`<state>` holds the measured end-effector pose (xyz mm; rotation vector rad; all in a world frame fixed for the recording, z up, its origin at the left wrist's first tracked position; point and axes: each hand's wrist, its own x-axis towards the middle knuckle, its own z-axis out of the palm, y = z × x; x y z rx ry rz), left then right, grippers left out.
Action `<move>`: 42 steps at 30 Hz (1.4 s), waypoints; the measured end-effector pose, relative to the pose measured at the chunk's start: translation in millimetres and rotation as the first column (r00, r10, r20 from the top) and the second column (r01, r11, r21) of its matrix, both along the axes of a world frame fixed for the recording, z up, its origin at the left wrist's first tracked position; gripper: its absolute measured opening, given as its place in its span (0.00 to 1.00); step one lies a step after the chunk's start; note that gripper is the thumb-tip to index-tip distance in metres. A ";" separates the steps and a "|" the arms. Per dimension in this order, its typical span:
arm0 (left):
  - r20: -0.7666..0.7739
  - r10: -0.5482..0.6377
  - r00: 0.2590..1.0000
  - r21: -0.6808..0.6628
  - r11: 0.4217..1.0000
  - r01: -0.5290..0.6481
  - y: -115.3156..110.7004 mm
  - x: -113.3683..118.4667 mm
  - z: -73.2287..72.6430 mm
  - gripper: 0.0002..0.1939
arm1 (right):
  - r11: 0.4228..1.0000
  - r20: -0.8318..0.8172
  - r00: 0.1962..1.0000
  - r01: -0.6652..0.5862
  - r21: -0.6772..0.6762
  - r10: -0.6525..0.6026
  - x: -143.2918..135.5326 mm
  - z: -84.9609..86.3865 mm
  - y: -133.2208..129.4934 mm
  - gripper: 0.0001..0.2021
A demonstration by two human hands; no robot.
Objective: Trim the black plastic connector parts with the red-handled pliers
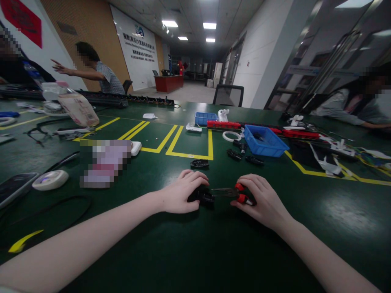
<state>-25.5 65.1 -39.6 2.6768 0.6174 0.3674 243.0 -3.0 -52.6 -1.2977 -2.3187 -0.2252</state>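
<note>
My left hand point(185, 191) is wrapped round a black part point(207, 198) low over the green table point(195, 244). My right hand point(264, 199) grips red-handled pliers point(242, 193), whose jaws point left and end close to the black part; whether they touch it I cannot tell. Just beyond my left hand lies a small black piece point(199, 163). Further right are more black pieces point(234, 154) near a blue bin point(265, 140), which holds dark items.
Behind stand a small blue bin point(206, 118), a white ring point(231, 136) and red strips point(224, 125). At left are a bottle point(79, 108), a round white object point(50, 180), a dark device point(16, 188) and cables. People sit at both sides.
</note>
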 end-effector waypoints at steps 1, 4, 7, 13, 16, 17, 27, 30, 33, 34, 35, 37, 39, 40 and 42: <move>-0.005 0.005 1.000 0.007 1.000 -0.005 0.8 -1.0 -0.2 0.22 | 1.000 0.021 1.000 -0.006 0.015 0.006 0.0 -0.3 0.2 0.20; -0.008 0.022 1.000 0.033 0.999 -0.022 3.9 -3.2 -3.4 0.21 | 1.000 0.056 0.998 -0.003 0.003 0.003 -2.6 -0.4 -0.1 0.20; -0.011 0.038 0.999 0.038 0.999 -0.038 6.1 -4.2 -6.6 0.20 | 0.999 0.052 0.998 0.022 -0.023 -0.021 -6.9 -0.3 -0.7 0.17; -0.060 0.068 0.996 -0.014 0.997 -0.069 7.0 -8.6 -0.9 0.19 | 1.000 0.008 1.000 0.014 -0.027 -0.014 -12.4 -0.2 0.8 0.14; -0.077 0.083 0.994 -0.009 0.996 -0.084 8.2 -13.1 2.6 0.18 | 0.998 -0.010 1.000 0.006 -0.057 -0.007 -12.8 0.0 1.1 0.15; -0.075 0.090 0.993 -0.004 0.996 -0.090 8.4 -14.5 3.2 0.17 | 0.999 -0.009 1.000 0.000 -0.054 0.000 -12.9 -0.1 1.5 0.16; -0.088 0.136 0.987 -0.038 0.989 -0.140 -8.3 -8.8 -0.8 0.44 | 0.998 0.055 0.997 -0.061 -0.024 0.062 -30.9 -3.0 24.2 0.16; -0.083 0.139 0.987 -0.013 0.990 -0.141 -9.9 -5.5 -5.8 0.47 | 0.999 0.039 0.998 -0.052 -0.016 0.053 -33.0 -4.2 24.4 0.16; -0.070 0.124 0.990 0.010 0.992 -0.123 -7.8 -3.1 -9.1 0.43 | 0.999 0.029 0.998 -0.051 -0.011 0.051 -32.0 -4.9 22.5 0.16; -0.067 0.116 0.991 0.012 0.993 -0.115 -7.0 -2.3 -9.2 0.40 | 0.999 0.028 0.998 -0.051 -0.010 0.052 -31.7 -5.0 22.1 0.16; -0.065 0.110 0.992 0.011 0.994 -0.109 -6.5 -1.5 -8.6 0.38 | 0.999 0.028 0.998 -0.052 -0.010 0.053 -31.5 -5.0 21.8 0.16; -0.066 0.111 0.992 0.004 0.994 -0.111 -6.2 0.0 -6.0 0.35 | 0.999 0.031 0.998 -0.053 -0.010 0.053 -31.4 -4.9 21.7 0.16; -0.068 0.115 0.991 -0.010 0.993 -0.116 -6.7 1.0 -3.1 0.32 | 0.999 0.037 0.998 -0.049 -0.008 0.050 -31.6 -4.9 21.6 0.17; -0.069 0.114 0.991 -0.018 0.993 -0.116 -7.0 1.3 -2.1 0.31 | 0.999 0.041 0.998 -0.046 -0.007 0.047 -31.6 -4.9 21.6 0.17; -0.055 0.115 0.992 -0.024 0.993 -0.117 -7.4 1.4 -1.2 0.30 | 0.999 0.046 0.998 -0.042 -0.004 0.042 -31.5 -4.9 21.4 0.17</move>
